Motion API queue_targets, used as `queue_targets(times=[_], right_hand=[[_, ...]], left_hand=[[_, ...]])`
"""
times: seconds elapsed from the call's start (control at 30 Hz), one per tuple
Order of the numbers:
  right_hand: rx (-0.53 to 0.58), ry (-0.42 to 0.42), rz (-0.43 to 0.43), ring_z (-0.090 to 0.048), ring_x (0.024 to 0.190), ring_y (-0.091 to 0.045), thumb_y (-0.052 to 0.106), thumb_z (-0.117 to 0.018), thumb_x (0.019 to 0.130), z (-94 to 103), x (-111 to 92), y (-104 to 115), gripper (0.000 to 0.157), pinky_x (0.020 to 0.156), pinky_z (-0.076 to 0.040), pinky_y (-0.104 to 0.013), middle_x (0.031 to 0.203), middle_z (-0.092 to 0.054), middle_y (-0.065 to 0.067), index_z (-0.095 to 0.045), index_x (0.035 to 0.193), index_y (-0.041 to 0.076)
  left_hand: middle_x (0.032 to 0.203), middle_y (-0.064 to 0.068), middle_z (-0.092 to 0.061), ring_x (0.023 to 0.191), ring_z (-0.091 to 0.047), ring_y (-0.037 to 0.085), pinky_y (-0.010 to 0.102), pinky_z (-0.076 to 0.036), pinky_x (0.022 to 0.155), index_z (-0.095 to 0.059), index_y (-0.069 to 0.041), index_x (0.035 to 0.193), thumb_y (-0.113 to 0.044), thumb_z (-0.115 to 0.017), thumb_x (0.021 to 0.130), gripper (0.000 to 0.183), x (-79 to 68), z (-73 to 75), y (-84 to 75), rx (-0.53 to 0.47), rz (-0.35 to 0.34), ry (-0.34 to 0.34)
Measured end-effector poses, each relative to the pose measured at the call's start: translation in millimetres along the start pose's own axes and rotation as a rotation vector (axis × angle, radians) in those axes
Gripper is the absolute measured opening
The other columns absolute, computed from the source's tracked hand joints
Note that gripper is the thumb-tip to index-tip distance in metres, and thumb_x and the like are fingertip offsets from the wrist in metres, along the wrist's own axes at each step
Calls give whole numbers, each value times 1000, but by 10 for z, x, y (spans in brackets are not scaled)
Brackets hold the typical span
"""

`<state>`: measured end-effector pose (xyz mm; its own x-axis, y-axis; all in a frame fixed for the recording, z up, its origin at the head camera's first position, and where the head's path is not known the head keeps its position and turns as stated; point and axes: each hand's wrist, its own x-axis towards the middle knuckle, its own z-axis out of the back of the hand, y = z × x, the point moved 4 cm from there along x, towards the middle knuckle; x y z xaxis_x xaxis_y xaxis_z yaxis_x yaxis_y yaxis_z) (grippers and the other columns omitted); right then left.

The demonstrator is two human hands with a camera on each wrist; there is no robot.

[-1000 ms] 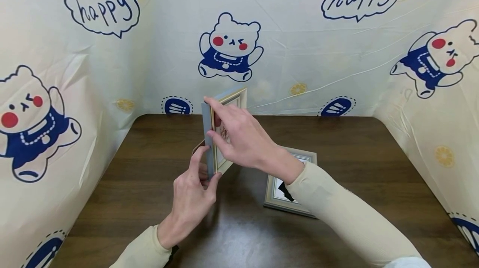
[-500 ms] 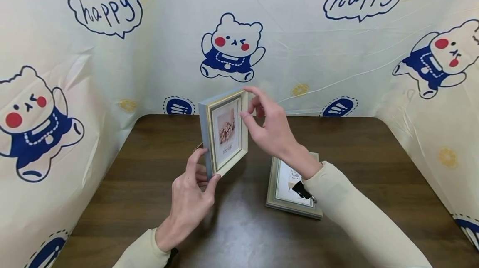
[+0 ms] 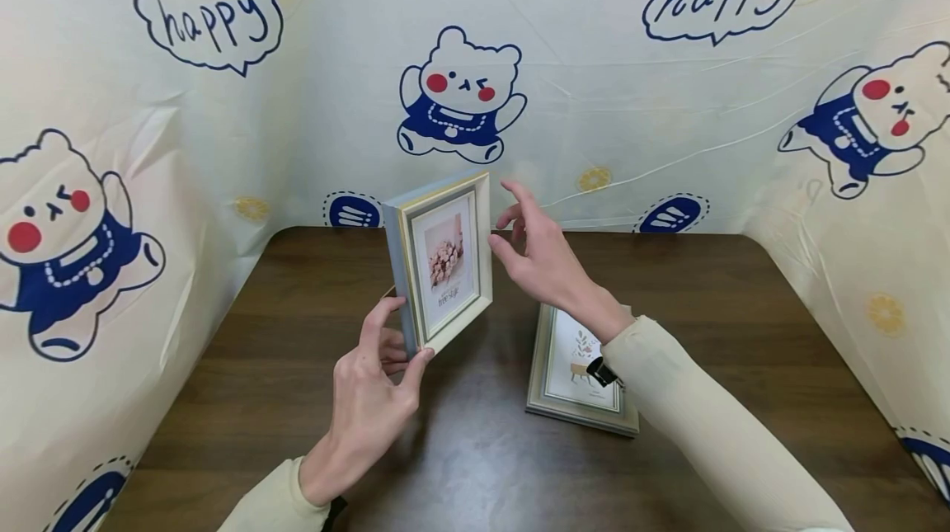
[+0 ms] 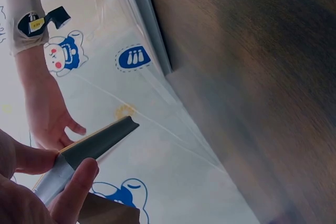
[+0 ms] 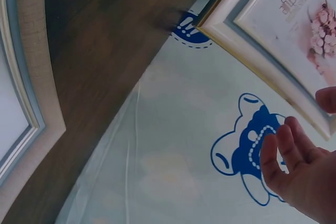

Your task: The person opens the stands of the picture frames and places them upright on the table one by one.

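A picture frame (image 3: 449, 264) with a cream front, blue-grey sides and a pink flower print stands raised and tilted above the table. My left hand (image 3: 371, 400) grips its lower left corner, thumb in front and fingers behind; the left wrist view shows the frame's edge (image 4: 97, 142) between thumb and finger. Just beside the frame's right edge is my right hand (image 3: 545, 256), its fingers loosely bent and holding nothing. In the right wrist view its thumb overlaps the frame's corner; contact is unclear. A second picture frame (image 3: 545, 383) with a plant print lies face up, partly hidden under the right forearm.
The dark wooden table (image 3: 282, 334) extends around both frames. Behind it and along both sides hangs a pale printed cloth (image 3: 579, 103) with cartoon bears. Black clips (image 3: 604, 371) sit at the sleeve cuffs.
My right hand has left the frame's upper left edge and moved right, past its right side. The held frame has turned to show more of its front, with its left side shifted slightly left.
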<state>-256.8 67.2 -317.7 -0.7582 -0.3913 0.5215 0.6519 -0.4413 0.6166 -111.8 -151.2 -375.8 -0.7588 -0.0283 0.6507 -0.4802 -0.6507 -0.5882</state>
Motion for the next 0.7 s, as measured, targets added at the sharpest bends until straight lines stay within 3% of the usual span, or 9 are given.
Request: queue_targets(times=[0.37, 0.7], right_hand=[[12, 69, -20, -57, 86, -19, 13, -64, 103, -81, 71, -40, 69, 71, -47, -36, 105, -65, -5, -30, 162, 9], [1, 92, -21, -57, 81, -20, 7, -67, 101, -97, 82, -77, 73, 71, -49, -35, 99, -63, -7, -27, 162, 4]], left_hand=[[82, 4, -71, 68, -72, 9, 22, -59, 64, -50, -8, 144, 7, -91, 75, 82, -10, 22, 18, -17, 16, 8], [86, 5, -74, 72, -73, 13, 30, -61, 64, -50, -9, 144, 9, -89, 76, 81, -31, 12, 27, -39, 11, 21]])
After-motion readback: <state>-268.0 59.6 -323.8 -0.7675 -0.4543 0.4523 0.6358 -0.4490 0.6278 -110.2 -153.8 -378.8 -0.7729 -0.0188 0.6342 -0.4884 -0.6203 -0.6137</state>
